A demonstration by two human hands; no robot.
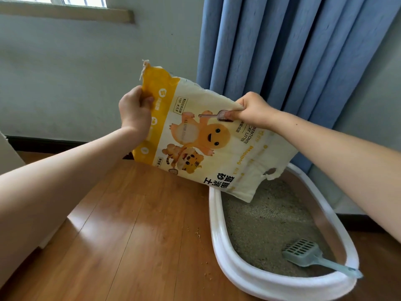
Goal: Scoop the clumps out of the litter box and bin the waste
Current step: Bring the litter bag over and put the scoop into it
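Your left hand and right hand both grasp the bag | tilted over the box, probably to pour litter | scoop rests at its near end.

Soft, even daylight comes from the window at upper left; a pale sheen of glare lies on the wooden floor; shadows are faint; the wide lens bows the forearms at the edges; focus is mildly soft, the bag's print legible.
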